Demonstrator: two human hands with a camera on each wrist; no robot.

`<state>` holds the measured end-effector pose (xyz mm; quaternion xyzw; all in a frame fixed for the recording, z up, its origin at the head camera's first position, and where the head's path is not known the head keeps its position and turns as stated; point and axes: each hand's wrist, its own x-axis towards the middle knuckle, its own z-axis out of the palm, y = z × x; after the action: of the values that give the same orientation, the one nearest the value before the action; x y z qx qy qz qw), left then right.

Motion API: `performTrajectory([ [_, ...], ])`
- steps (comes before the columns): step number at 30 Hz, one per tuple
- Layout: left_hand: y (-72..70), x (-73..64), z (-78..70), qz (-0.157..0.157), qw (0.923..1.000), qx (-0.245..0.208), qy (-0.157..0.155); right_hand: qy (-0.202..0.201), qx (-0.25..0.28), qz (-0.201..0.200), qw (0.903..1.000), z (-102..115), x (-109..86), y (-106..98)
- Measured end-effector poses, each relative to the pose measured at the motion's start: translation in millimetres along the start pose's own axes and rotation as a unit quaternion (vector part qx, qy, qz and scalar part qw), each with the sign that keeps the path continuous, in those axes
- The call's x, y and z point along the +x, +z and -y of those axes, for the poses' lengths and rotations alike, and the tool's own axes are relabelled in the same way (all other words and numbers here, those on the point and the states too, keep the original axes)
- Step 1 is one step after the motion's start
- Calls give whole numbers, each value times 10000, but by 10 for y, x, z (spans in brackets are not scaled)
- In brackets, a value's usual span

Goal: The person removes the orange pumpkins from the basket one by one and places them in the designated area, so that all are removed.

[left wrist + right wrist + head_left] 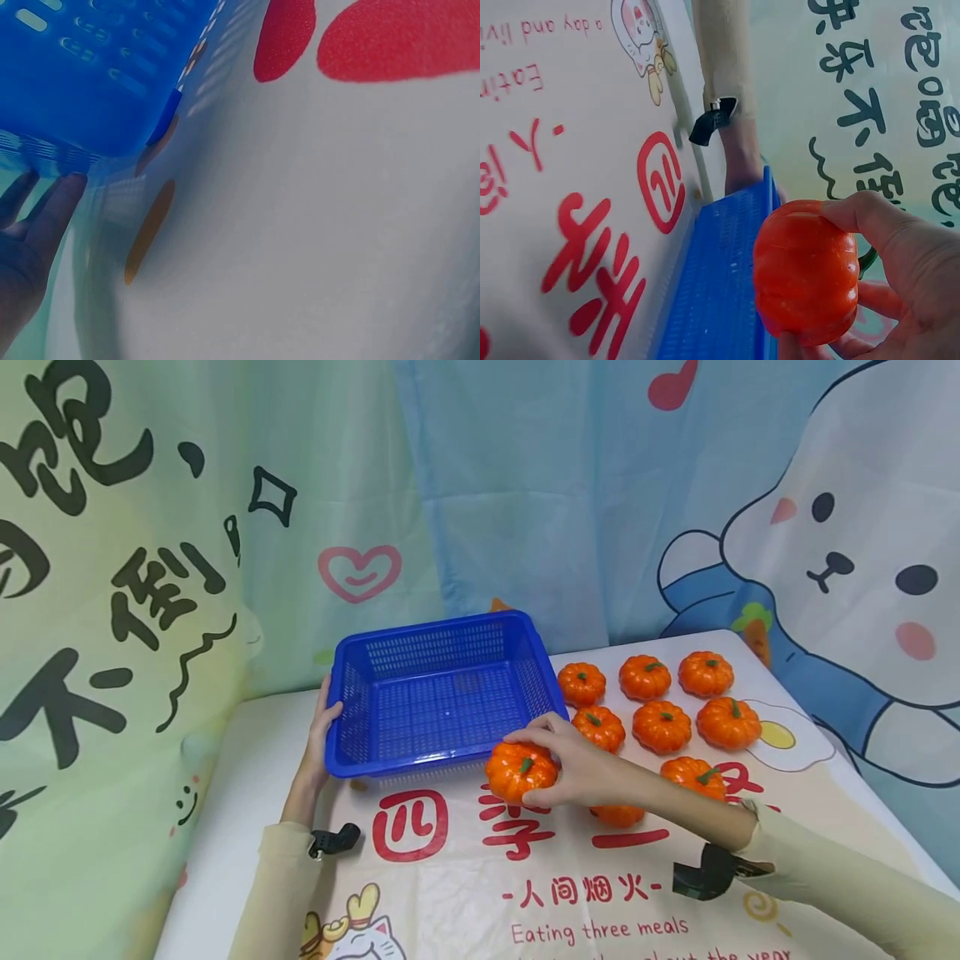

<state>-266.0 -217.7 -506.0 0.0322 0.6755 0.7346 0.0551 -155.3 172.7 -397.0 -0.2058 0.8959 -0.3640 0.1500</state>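
A blue plastic basket (442,768) with slotted walls stands at the back of the table, with nothing in it. My left hand (321,731) holds its left side, thumb at the rim and fingers along the outer wall; in the left wrist view those fingers (56,210) touch the basket (82,82) from outside. Just off the basket's front right corner, my right hand (573,764) grips a small orange toy pumpkin (517,772) with a green stem. Thumb and fingers wrap the pumpkin (806,274) in the right wrist view.
Several more orange pumpkins (662,727) lie in rows right of the basket. One pumpkin (618,816) is partly hidden beneath my right forearm. A printed cloth (450,902) covers the table, and a patterned curtain (517,527) hangs behind it.
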Motion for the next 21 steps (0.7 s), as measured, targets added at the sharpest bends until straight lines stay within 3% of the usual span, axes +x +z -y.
performTrajectory([
  [6, 10, -5, -9, 44, 10000, 31, 3, 461, 26, -327, 9984, -197, -303, -207],
  [11, -2, -13, -9, 1, 9999, 131, 43, 720, -10, -955, 9928, -441, -512, -501],
  [15, -10, 1, -6, 21, 9999, 145, 87, 1043, -358, -1562, 9816, -716, -674, -695],
  [21, -7, 5, -2, 62, 9999, 104, 24, 1649, -760, -2257, 9571, -1307, -1023, -849],
])
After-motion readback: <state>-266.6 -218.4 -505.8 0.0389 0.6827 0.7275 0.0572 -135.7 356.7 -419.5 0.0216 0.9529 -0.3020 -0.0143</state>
